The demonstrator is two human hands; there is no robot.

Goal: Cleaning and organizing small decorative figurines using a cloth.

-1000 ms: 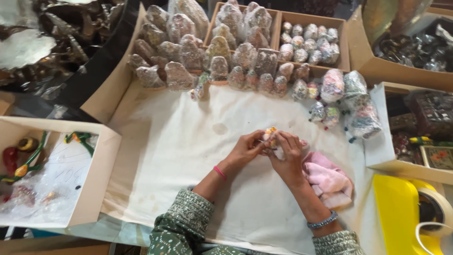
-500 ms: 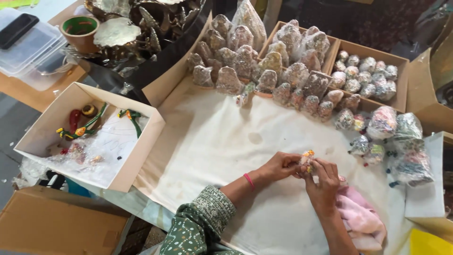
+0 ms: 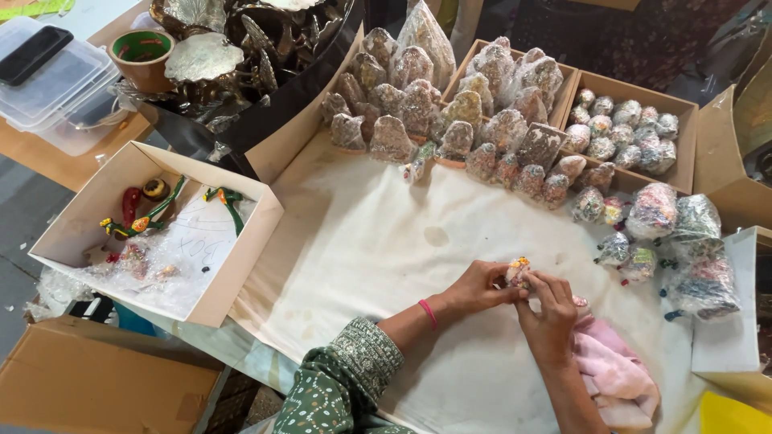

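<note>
Holding a small colourful figurine (image 3: 519, 271) between both hands, the person works over the white cloth (image 3: 378, 249) spread across the table. The left hand (image 3: 480, 287) has its fingers closed round the piece from the side, and the right hand (image 3: 551, 309) pinches it from the other side with fingertips together on it, so both grips are clamped on that one little thing, just above the cloth and right beside a pink rag (image 3: 611, 370).

What's changed over the last second is mostly the view, honestly. The head has swung left, so the open cardboard box (image 3: 241, 265) with the green and red trinkets now sits fully in sight, and a clay cup (image 3: 145, 56) plus a clear plastic tub (image 3: 48, 88) have come in at the top left. The hands themselves have barely shifted on the cloth and the figurine hasn't left them, so I'd say the fiddly work on that piece is carrying on rather than finished.

Around it: rows of plastic-wrapped figurines (image 3: 450, 120) along the far edge of the cloth, a box of small wrapped balls (image 3: 623, 128) behind them, and a few loose wrapped bundles (image 3: 675, 241) off to the right, near but apart from the hands.
</note>
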